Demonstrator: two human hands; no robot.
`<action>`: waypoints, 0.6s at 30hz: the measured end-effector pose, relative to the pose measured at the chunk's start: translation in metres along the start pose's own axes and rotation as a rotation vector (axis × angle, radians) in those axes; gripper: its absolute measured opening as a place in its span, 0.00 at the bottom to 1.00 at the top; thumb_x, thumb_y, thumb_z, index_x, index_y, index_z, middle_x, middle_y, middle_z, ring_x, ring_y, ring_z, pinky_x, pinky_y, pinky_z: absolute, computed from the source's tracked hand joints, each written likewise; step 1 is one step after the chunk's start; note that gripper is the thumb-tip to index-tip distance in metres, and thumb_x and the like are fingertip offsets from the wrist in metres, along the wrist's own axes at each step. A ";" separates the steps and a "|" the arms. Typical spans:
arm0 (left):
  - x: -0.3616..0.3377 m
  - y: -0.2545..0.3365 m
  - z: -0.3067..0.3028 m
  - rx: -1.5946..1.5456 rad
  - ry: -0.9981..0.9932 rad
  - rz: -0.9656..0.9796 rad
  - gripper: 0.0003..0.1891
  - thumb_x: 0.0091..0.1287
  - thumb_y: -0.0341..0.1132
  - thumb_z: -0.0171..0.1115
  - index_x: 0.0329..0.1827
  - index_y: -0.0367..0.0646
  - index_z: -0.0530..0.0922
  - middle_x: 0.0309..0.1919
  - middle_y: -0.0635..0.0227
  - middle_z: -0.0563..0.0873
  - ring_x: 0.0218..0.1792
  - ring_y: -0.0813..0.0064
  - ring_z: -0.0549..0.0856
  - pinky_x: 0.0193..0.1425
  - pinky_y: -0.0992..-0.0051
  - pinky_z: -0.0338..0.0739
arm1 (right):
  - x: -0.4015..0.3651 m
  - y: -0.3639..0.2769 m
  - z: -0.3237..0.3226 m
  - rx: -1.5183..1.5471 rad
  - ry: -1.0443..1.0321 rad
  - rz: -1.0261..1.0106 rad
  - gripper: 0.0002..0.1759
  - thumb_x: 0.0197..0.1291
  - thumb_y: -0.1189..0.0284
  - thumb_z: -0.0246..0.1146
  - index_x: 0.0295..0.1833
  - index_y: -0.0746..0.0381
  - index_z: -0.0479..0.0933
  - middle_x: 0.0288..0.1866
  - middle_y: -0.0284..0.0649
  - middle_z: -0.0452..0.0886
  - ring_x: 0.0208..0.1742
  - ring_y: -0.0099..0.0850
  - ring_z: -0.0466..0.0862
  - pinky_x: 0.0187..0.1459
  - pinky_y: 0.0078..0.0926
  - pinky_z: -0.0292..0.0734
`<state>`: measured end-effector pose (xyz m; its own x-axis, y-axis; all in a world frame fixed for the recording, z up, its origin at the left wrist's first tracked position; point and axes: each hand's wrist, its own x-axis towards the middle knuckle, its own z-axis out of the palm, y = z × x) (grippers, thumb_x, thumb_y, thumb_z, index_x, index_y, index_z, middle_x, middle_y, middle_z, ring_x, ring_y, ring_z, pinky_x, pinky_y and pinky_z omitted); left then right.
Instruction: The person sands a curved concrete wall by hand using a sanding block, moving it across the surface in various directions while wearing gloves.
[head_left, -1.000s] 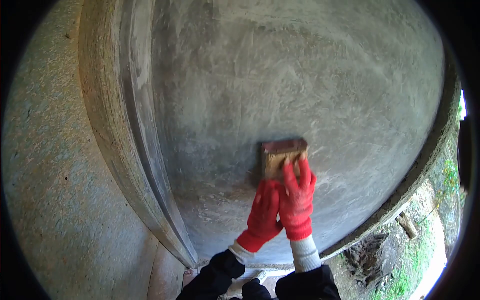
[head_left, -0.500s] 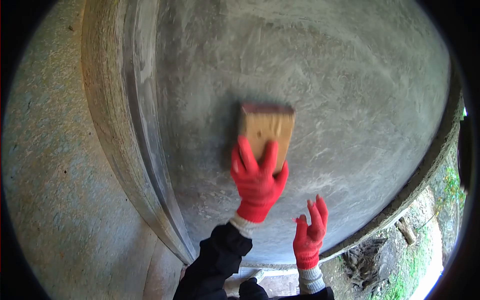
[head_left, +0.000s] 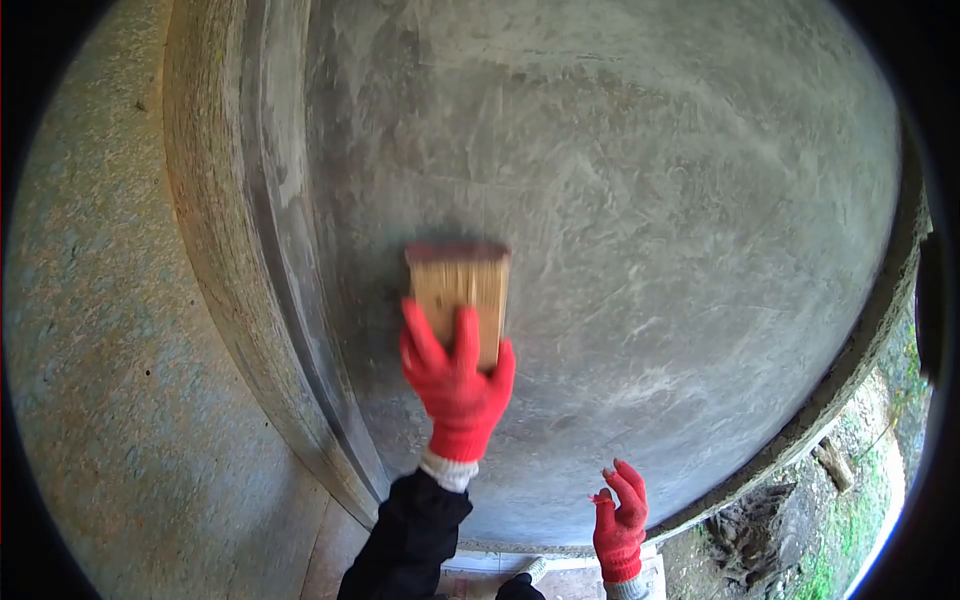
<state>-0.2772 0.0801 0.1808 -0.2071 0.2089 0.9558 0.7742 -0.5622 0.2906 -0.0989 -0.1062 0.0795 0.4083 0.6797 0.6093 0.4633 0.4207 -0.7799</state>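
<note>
Red-gloved left hand (head_left: 458,388) grips a wooden block (head_left: 460,286).

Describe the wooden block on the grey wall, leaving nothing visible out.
The wooden block is a boxy, light tan piece with grain lines and a small dark spot on its outward face. A dark reddish-brown band runs along its far end; its material is unclear. It sits near upright in view, against the grey, cement-like wall, left of centre. The red-gloved left hand holds its near end, fingers over the outward face. Its wall-side face is hidden.
</note>
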 end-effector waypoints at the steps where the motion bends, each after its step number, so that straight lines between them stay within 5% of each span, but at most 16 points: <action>1: -0.039 -0.010 0.001 0.021 -0.060 0.006 0.37 0.54 0.44 0.72 0.68 0.51 0.66 0.72 0.30 0.52 0.63 0.28 0.64 0.60 0.39 0.65 | -0.004 0.006 0.000 0.009 -0.001 -0.002 0.24 0.53 0.93 0.55 0.55 0.65 0.78 0.61 0.54 0.74 0.58 0.43 0.78 0.46 0.28 0.84; 3: -0.139 -0.037 0.000 0.045 -0.139 0.031 0.38 0.55 0.45 0.72 0.69 0.50 0.65 0.72 0.28 0.51 0.64 0.27 0.64 0.59 0.37 0.64 | -0.014 0.019 -0.003 -0.073 -0.026 -0.022 0.25 0.53 0.92 0.55 0.55 0.64 0.78 0.60 0.54 0.75 0.59 0.43 0.78 0.47 0.27 0.83; 5: -0.161 -0.052 -0.002 0.050 -0.160 0.066 0.38 0.56 0.46 0.72 0.68 0.50 0.64 0.72 0.27 0.50 0.64 0.27 0.64 0.59 0.37 0.64 | -0.021 0.026 -0.001 -0.027 -0.022 0.000 0.24 0.53 0.92 0.56 0.55 0.64 0.78 0.60 0.54 0.75 0.59 0.43 0.78 0.47 0.27 0.83; 11: 0.045 -0.030 -0.018 0.064 -0.050 0.028 0.39 0.56 0.43 0.71 0.70 0.48 0.63 0.74 0.33 0.51 0.64 0.30 0.65 0.63 0.42 0.63 | -0.021 0.022 -0.004 -0.014 -0.068 0.010 0.23 0.53 0.92 0.57 0.54 0.64 0.78 0.60 0.52 0.76 0.58 0.43 0.79 0.49 0.28 0.82; 12: 0.062 -0.031 -0.019 0.077 -0.002 0.023 0.39 0.56 0.43 0.71 0.70 0.47 0.63 0.74 0.34 0.52 0.65 0.30 0.64 0.63 0.43 0.63 | -0.020 0.025 -0.004 -0.009 -0.106 0.003 0.22 0.58 0.91 0.54 0.55 0.63 0.78 0.63 0.50 0.72 0.58 0.37 0.77 0.43 0.25 0.84; 15: 0.012 -0.044 -0.017 0.108 -0.030 0.040 0.39 0.56 0.44 0.71 0.70 0.46 0.63 0.73 0.32 0.51 0.65 0.28 0.63 0.62 0.40 0.63 | -0.022 0.021 -0.001 -0.030 -0.137 0.044 0.21 0.59 0.90 0.53 0.55 0.63 0.78 0.63 0.50 0.73 0.58 0.37 0.78 0.42 0.23 0.84; 18: -0.137 -0.084 -0.015 0.100 -0.146 0.062 0.38 0.57 0.46 0.70 0.69 0.50 0.63 0.72 0.29 0.51 0.65 0.28 0.63 0.60 0.37 0.62 | -0.026 0.012 -0.001 -0.068 -0.118 0.015 0.21 0.55 0.89 0.58 0.53 0.63 0.80 0.59 0.51 0.77 0.58 0.42 0.80 0.50 0.30 0.81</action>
<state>-0.3225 0.0867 0.0266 -0.0739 0.2947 0.9527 0.8400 -0.4966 0.2188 -0.1026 -0.1195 0.0546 0.3227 0.7532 0.5733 0.5120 0.3705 -0.7750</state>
